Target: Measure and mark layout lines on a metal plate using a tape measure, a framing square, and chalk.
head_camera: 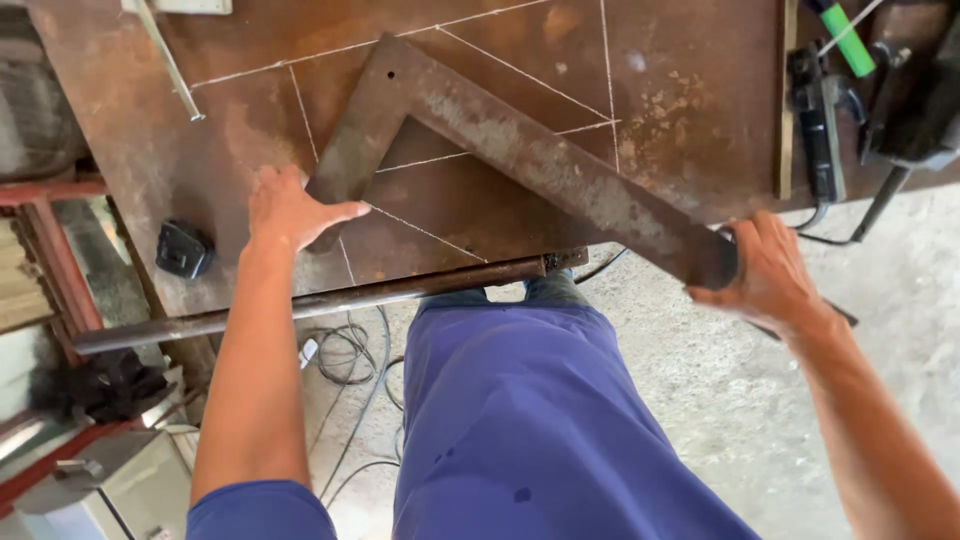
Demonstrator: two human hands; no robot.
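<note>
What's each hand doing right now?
Left hand: open, pressed flat on the short arm of the rusty steel square.
Right hand: closed, gripping the square's long arm end.

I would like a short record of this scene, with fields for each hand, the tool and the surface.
Left hand: pressed flat on the short arm of the square
Right hand: grips the end of the long arm, past the plate's edge
Tool: large rusty steel square, lying flat
Surface: rusty steel plate with white chalk lines
Nearby: small black object left of the left hand
</note>
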